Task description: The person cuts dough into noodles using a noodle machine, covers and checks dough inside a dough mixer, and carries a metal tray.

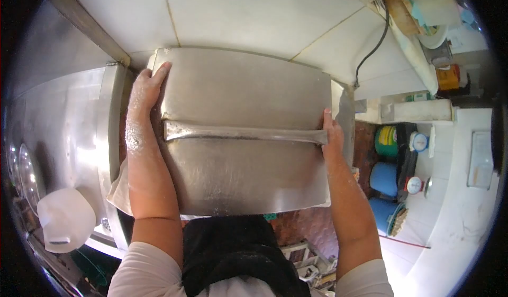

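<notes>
Clasping opposite edges, our left hand [148, 88] and right hand [332, 135] hold a wide metal panel [248, 183] between them, in the middle of the scene, before the far tiled wall [227, 11]. On the left, our thumb lies at the panel's far corner while the other fingers are hidden; on the right, we press the edge beside the end of a raised bar [248, 133], and we cannot tell how far the fingers wrap underneath. Leftmost, we see a white plastic jug [66, 217] by a shiny metal surface [63, 117]. Next, something white and loose [120, 188] shows at the panel's near left corner, and white powder [135, 138] dusts our left forearm. Our black apron [233, 254] is nearest, in the middle. Further right stand two blue buckets [383, 179] and a green container [386, 142], with two dial scales [419, 142] just beyond them.
</notes>
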Demonstrator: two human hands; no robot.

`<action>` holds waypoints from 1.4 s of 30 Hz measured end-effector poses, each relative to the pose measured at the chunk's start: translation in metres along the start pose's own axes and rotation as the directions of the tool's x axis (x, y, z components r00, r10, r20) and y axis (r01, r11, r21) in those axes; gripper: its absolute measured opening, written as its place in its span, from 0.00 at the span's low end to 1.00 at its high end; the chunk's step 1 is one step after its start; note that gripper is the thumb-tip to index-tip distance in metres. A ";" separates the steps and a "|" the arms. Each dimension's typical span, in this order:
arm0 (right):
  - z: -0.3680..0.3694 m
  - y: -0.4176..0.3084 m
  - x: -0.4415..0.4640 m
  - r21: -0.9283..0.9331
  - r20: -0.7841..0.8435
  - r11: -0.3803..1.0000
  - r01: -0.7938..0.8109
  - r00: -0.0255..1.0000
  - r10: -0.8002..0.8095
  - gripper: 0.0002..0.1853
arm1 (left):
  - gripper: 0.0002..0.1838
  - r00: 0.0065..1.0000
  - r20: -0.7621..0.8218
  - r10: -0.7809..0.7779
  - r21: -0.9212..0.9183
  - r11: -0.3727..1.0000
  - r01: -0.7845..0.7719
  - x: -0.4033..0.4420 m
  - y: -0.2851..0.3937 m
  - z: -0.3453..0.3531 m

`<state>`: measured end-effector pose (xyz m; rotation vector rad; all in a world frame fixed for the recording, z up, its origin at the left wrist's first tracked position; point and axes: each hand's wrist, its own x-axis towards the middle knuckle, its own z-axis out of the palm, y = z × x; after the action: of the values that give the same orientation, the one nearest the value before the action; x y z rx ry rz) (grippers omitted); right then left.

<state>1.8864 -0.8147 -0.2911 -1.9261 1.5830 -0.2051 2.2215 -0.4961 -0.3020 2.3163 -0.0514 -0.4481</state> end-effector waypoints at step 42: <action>-0.004 -0.002 -0.001 0.037 0.038 0.999 0.003 0.999 -0.004 0.44 | 0.47 1.000 0.009 0.015 0.009 1.000 -0.015 -0.002 0.004 -0.003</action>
<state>1.8862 -0.8153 -0.2871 -1.8935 1.5407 -0.1965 2.2204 -0.4967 -0.2969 2.3210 -0.0752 -0.4519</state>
